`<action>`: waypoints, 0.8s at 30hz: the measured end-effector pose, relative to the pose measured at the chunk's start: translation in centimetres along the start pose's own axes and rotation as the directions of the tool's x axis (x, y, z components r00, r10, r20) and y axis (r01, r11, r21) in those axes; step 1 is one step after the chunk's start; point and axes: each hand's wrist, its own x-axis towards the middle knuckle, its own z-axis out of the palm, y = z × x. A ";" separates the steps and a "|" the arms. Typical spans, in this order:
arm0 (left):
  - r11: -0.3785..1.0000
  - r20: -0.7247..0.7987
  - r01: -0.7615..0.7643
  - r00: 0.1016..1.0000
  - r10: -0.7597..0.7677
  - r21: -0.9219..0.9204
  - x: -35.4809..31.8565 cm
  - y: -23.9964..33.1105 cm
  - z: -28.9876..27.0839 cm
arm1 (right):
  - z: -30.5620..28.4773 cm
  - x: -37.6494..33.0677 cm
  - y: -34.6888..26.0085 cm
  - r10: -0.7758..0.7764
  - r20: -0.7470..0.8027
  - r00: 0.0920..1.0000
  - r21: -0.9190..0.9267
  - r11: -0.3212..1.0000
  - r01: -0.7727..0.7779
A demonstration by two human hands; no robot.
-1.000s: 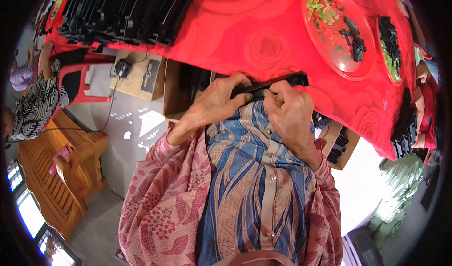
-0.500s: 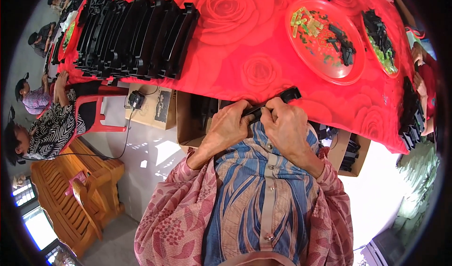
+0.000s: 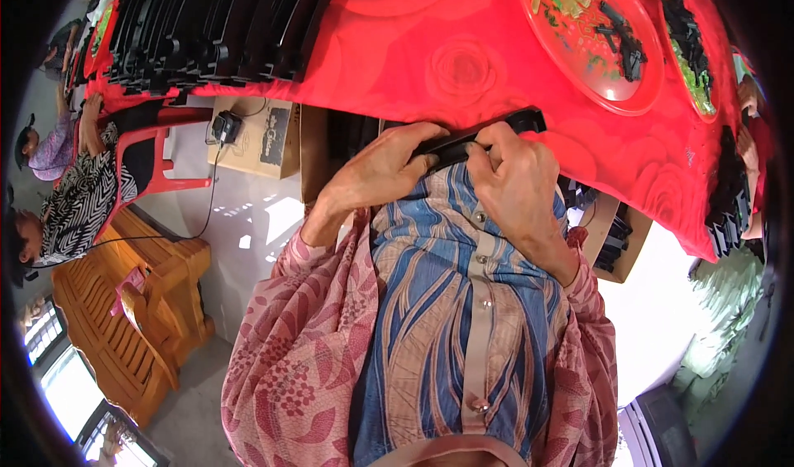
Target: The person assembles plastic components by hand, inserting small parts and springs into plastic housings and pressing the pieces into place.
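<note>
Both of my hands grip one long black plastic part (image 3: pixel 457 147) close to my body, at the near edge of the red table. My left hand (image 3: pixel 385 167) closes around its left end, with the thumb along the near side. My right hand (image 3: pixel 517 173) pinches it further right, fingers curled. The right end of the part sticks out past that hand, tilted a little upward. To the left on the table stands a tight row of similar black parts (image 3: pixel 223 24). A red round tray (image 3: pixel 608 92) at the right holds yellow-green strips (image 3: pixel 571 2) and small black pieces (image 3: pixel 624 45).
A second tray (image 3: pixel 703 107) lies further right, near another person's hands (image 3: pixel 747 148). Cardboard boxes (image 3: pixel 318 157) with black parts stand under the table edge. Left are a red plastic chair (image 3: pixel 153 157), seated people (image 3: pixel 83 186), a wooden bench (image 3: pixel 124 301) and a black cable (image 3: pixel 207 219).
The black part has turned so that more of its length shows between my hands. My view has shifted, so the table and trays sit higher in the picture.
</note>
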 end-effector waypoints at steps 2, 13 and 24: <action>1.000 0.004 -0.003 1.000 0.003 -0.025 -0.1 -0.3 0.0 | 0.0 0.0 0.0 -0.001 0.006 1.000 -0.015 1.000 0.001; 0.992 0.006 0.080 0.997 -0.080 -0.096 -0.7 -0.1 0.0 | -0.9 0.5 -1.1 -0.016 0.102 0.995 -0.167 0.985 0.033; 0.997 -0.082 0.054 0.995 -0.050 0.052 -0.3 0.8 0.6 | -0.4 0.4 -1.2 -0.075 0.031 0.997 -0.215 0.973 0.080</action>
